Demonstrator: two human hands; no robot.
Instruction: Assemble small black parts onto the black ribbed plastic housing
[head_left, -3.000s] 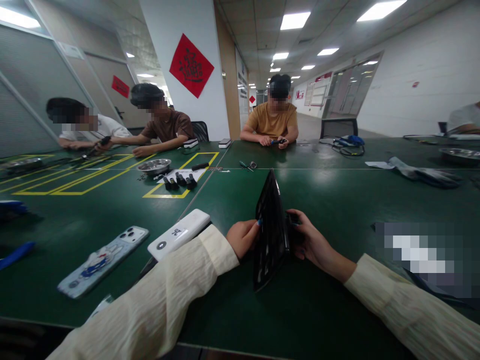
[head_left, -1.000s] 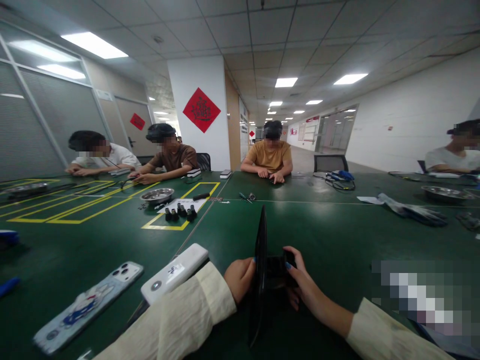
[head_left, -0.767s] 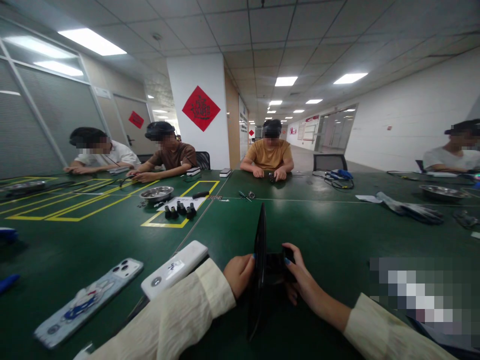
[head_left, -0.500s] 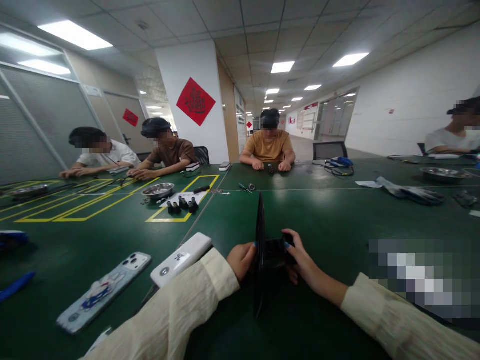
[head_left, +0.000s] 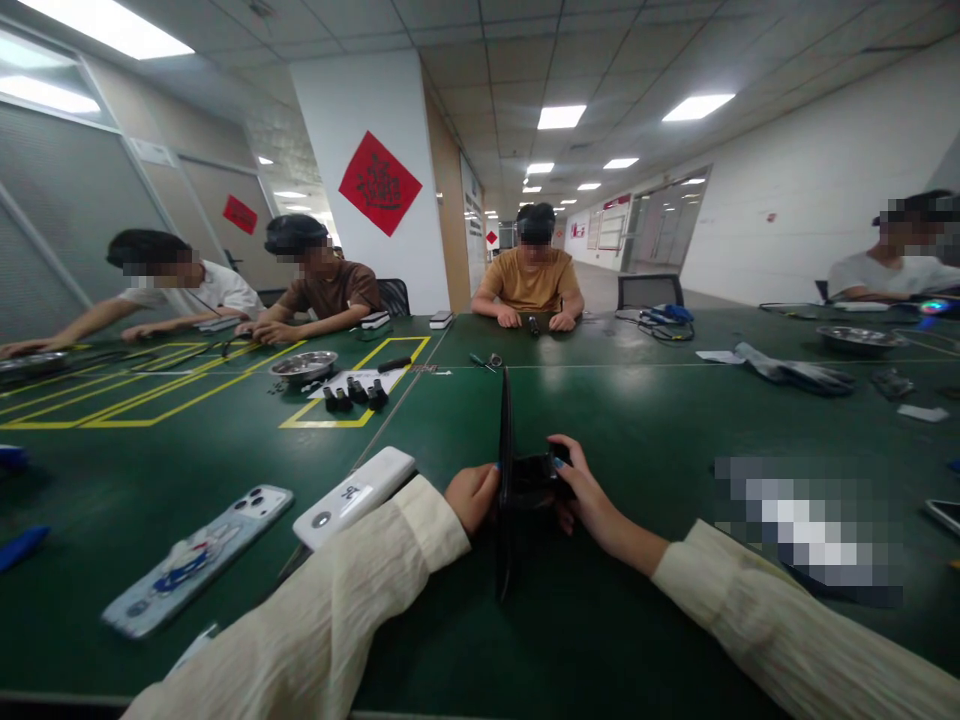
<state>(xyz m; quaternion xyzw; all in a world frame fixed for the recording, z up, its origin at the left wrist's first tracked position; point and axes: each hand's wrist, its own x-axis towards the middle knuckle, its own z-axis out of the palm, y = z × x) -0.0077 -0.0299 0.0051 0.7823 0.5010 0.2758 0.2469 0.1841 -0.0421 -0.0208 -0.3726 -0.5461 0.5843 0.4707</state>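
Note:
Both of my hands hold a black object in front of me: a thin flat panel (head_left: 505, 540), seen almost edge-on and upright, with a black block-like attachment (head_left: 534, 472) sticking out of its right face. My left hand (head_left: 472, 496) is closed on the panel's left side, thumb at its surface. On the other side, my right hand (head_left: 583, 492) grips the outer end of the attachment between thumb and fingers. The object's exact kind cannot be made out. Beside my left forearm lie a white power bank (head_left: 355, 498) and a phone in a patterned case (head_left: 199, 560).
Several black cylindrical parts (head_left: 357, 392) stand by a metal bowl (head_left: 304, 368) inside yellow tape on the green table (head_left: 637, 420). Gloves (head_left: 791, 370) and another bowl (head_left: 861, 340) lie to the right. Several people sit around the table, one straight across (head_left: 532, 285).
My view has shifted slightly, while both hands keep the same hold on the black object. At the far left, a person has stretched an arm out to a metal bowl.

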